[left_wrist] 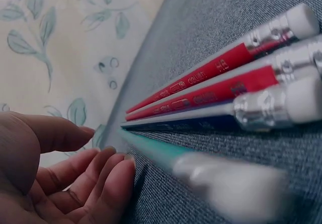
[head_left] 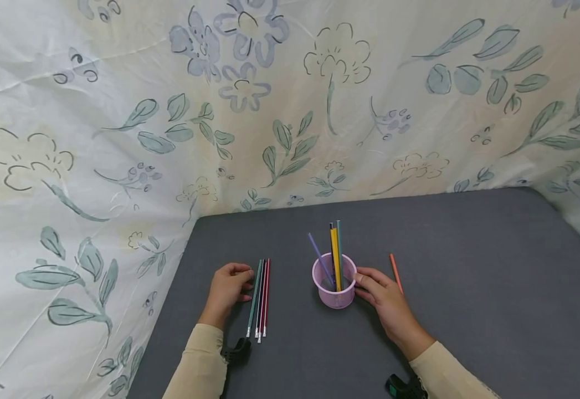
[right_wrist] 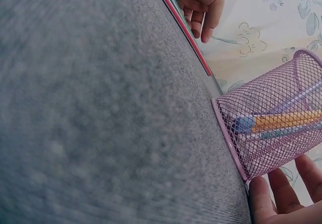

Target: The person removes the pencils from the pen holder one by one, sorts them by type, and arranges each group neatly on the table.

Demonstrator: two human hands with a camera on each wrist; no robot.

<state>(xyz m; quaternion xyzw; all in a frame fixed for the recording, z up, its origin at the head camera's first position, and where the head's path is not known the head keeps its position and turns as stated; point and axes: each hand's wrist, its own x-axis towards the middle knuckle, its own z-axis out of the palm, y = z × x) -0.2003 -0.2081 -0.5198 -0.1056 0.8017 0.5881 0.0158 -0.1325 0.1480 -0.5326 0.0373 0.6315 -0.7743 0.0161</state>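
A pink mesh pencil cup [head_left: 337,300] stands upright, holding a purple pencil [head_left: 321,258], a yellow pencil [head_left: 337,255] and a teal one among others. My right hand [head_left: 386,302] rests its fingers against the cup's right side; in the right wrist view the fingertips [right_wrist: 259,194] are at the mesh near the base. To the left, several eraser-tipped pencils lie side by side: a green pencil [left_wrist: 156,146], a dark blue pencil [left_wrist: 186,125] and red pencils [left_wrist: 211,68]. Beside the green one is my left hand [head_left: 227,291], fingers loosely bent with nothing between them.
An orange-red pencil [head_left: 396,271] lies right of the cup, partly behind my right hand. The dark grey table [head_left: 494,288] runs back to a floral cloth [head_left: 290,100] hanging behind it and along the left side.
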